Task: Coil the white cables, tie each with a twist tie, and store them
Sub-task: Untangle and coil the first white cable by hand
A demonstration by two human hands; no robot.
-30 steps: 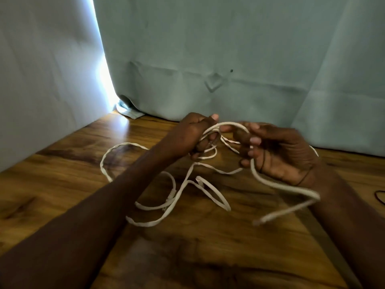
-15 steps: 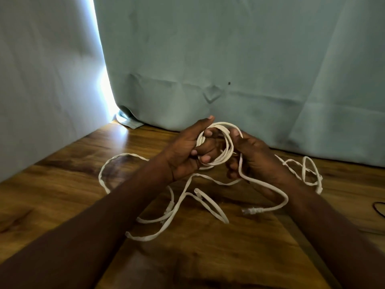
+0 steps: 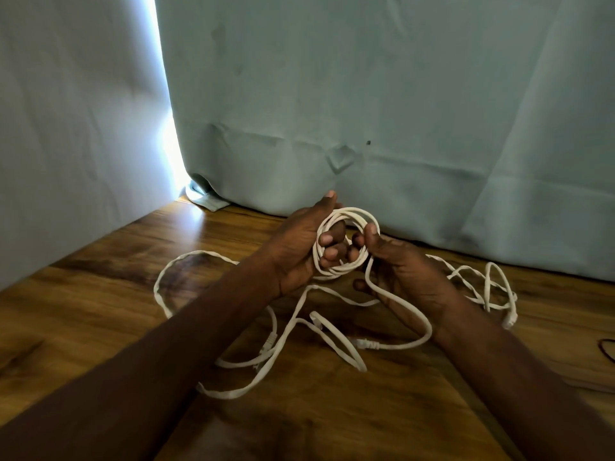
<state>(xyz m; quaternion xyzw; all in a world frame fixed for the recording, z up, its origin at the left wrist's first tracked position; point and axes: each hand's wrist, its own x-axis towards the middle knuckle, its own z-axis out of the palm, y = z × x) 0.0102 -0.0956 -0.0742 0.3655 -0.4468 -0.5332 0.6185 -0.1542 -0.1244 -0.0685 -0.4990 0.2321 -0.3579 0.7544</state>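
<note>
Above the middle of the brown wood-grain desk (image 3: 83, 314), the left hand (image 3: 299, 247) has its fingers curled through a small round coil of thin white cable (image 3: 346, 242), while the right hand (image 3: 399, 271) pinches the coil's edge at 3 o'clock with thumb and fingers. From the coil a loose tail (image 3: 409, 314) drops toward 5 o'clock and ends in a plug on the desk. More loose white cable (image 3: 266, 361) sprawls at 7 o'clock and another tangle (image 3: 489, 287) lies at 3 o'clock, before a pale green curtain (image 3: 366, 94).

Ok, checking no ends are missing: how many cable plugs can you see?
3: one plug at centre, one far right, one just left of centre; others may be hidden under arms.
</note>
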